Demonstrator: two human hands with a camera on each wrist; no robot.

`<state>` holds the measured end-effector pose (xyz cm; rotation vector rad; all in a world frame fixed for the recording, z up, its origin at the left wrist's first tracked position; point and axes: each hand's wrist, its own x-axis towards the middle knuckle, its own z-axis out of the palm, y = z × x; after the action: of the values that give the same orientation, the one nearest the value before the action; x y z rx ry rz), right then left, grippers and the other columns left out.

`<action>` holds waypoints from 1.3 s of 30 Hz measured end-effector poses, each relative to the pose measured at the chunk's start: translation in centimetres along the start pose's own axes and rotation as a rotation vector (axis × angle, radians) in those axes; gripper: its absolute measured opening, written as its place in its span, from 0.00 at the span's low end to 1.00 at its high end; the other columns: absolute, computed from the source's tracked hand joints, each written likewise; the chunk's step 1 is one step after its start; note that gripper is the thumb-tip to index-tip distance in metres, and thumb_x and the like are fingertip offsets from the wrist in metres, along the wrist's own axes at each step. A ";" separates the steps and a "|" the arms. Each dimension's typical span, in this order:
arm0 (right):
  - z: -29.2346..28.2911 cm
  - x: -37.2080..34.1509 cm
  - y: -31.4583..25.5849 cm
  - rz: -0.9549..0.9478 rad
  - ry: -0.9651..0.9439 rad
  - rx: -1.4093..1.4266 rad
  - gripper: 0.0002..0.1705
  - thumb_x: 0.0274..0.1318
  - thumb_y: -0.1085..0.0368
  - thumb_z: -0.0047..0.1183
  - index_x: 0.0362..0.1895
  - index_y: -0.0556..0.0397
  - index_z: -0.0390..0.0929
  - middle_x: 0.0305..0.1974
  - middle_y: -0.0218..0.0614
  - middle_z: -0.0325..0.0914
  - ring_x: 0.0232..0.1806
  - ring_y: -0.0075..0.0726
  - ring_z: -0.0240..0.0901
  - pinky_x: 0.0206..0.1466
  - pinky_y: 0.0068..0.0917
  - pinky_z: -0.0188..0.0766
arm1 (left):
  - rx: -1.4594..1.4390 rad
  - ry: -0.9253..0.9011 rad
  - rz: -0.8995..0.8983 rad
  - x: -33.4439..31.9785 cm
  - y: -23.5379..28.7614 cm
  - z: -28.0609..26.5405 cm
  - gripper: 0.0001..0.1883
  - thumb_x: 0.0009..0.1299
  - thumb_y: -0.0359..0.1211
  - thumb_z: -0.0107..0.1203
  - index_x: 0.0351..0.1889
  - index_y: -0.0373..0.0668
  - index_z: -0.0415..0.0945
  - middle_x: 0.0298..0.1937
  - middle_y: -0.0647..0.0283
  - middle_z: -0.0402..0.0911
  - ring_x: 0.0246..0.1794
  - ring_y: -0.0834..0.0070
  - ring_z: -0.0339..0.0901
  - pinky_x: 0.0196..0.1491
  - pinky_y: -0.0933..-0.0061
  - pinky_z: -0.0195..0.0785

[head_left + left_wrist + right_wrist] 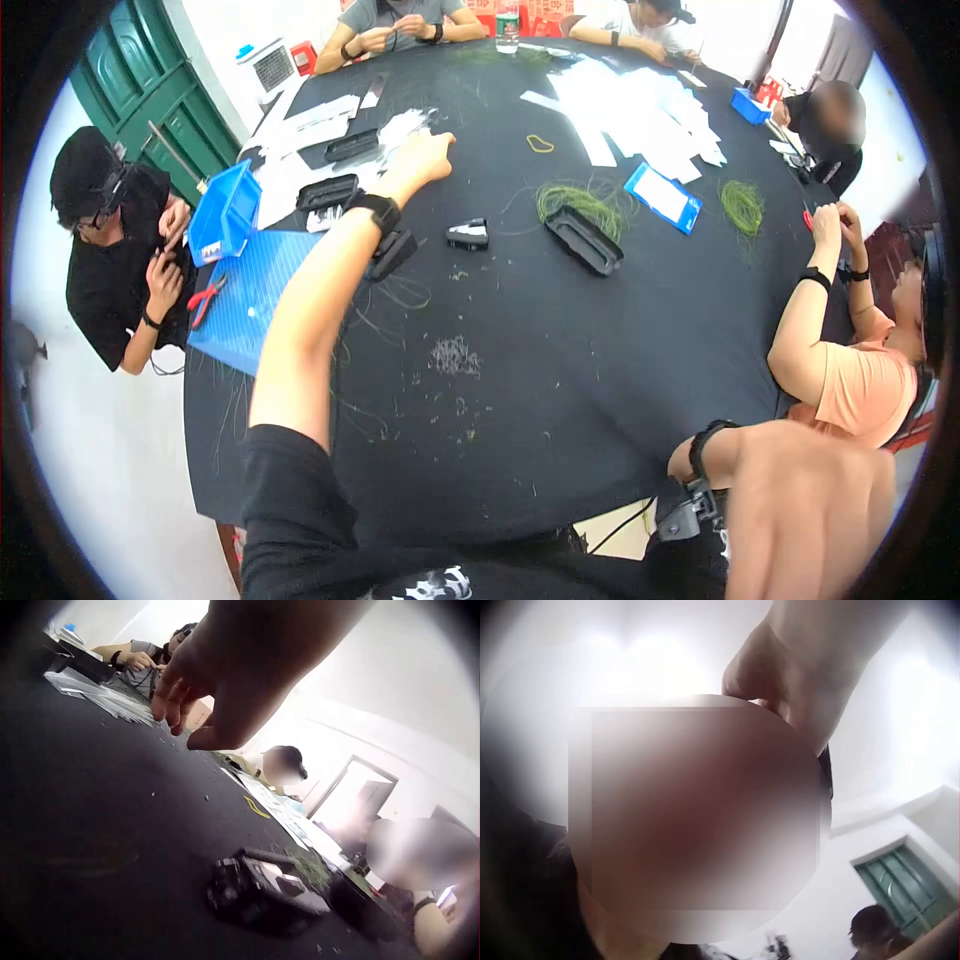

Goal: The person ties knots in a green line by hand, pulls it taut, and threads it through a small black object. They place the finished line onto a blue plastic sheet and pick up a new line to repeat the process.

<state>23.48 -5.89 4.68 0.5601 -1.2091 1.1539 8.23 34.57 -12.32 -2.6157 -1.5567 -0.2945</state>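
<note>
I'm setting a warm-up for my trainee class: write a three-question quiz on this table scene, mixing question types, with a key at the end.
1. True or false: the red-handled pliers lie on the blue sheet.

2. Multiple choice: what colour is the tangle of strands next to the long open black tray?
A) Red
B) Green
C) White

3. Short answer: which of the camera wearer's hands reaches out over the black table, and does anything show in its grasp?

Key:
1. True.
2. B.
3. The left hand; nothing shows in its grasp.
</note>
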 end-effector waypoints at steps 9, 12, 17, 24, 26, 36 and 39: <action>-3.3 2.8 -4.7 0.151 0.023 -0.042 0.14 0.50 0.76 0.39 0.14 0.55 0.69 0.17 0.41 0.69 0.18 0.33 0.66 0.17 0.23 0.61 | 0.142 -0.092 -0.225 4.1 1.9 -1.9 0.25 0.63 0.31 0.41 0.58 0.69 0.67 0.58 0.56 0.70 0.57 0.61 0.69 0.55 0.61 0.64; -3.3 3.1 -5.6 0.178 0.039 -0.085 0.15 0.51 0.75 0.38 0.14 0.53 0.68 0.17 0.38 0.68 0.17 0.30 0.65 0.17 0.21 0.59 | 0.018 -0.003 -0.128 7.1 -0.1 2.6 0.16 0.67 0.34 0.44 0.50 0.59 0.77 0.56 0.49 0.70 0.59 0.55 0.65 0.59 0.58 0.57; -3.5 3.4 -6.1 0.227 0.051 -0.249 0.11 0.53 0.73 0.40 0.19 0.54 0.69 0.20 0.36 0.68 0.21 0.28 0.65 0.21 0.20 0.58 | 0.053 0.176 0.038 7.8 -0.9 2.6 0.09 0.62 0.33 0.49 0.36 0.44 0.79 0.47 0.50 0.73 0.48 0.55 0.70 0.51 0.59 0.64; -5.9 3.5 -4.4 0.437 -0.058 -1.365 0.06 0.53 0.71 0.45 0.31 0.58 0.74 0.28 0.36 0.71 0.29 0.28 0.66 0.32 0.20 0.61 | -0.274 0.212 0.072 2.9 1.5 -5.8 0.05 0.58 0.37 0.57 0.29 0.50 0.79 0.36 0.59 0.75 0.40 0.64 0.75 0.43 0.65 0.69; -7.0 3.1 -2.0 0.516 -0.068 -1.593 0.07 0.53 0.70 0.46 0.34 0.60 0.75 0.30 0.36 0.72 0.31 0.28 0.67 0.35 0.21 0.61 | -0.329 0.180 0.131 -0.8 3.3 -9.5 0.07 0.59 0.38 0.57 0.30 0.47 0.78 0.33 0.60 0.76 0.38 0.65 0.76 0.42 0.67 0.68; -5.9 -0.1 5.2 0.555 -0.268 -1.725 0.08 0.46 0.70 0.54 0.31 0.55 0.70 0.28 0.39 0.68 0.34 0.44 0.67 0.37 0.35 0.65 | -0.513 0.268 0.304 -25.7 10.5 -19.8 0.06 0.57 0.30 0.58 0.29 0.39 0.74 0.31 0.58 0.71 0.34 0.61 0.72 0.37 0.68 0.65; -4.7 -0.7 5.9 0.565 -0.268 -1.694 0.08 0.44 0.70 0.55 0.30 0.55 0.69 0.29 0.38 0.68 0.34 0.44 0.67 0.36 0.35 0.66 | -0.504 0.296 0.245 -28.5 10.6 -19.8 0.06 0.57 0.29 0.59 0.29 0.40 0.74 0.31 0.60 0.70 0.34 0.64 0.72 0.34 0.70 0.65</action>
<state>20.15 -0.02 1.21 -0.9867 -2.1212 0.1290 1.88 1.64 1.45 -2.8931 -1.1657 -1.1204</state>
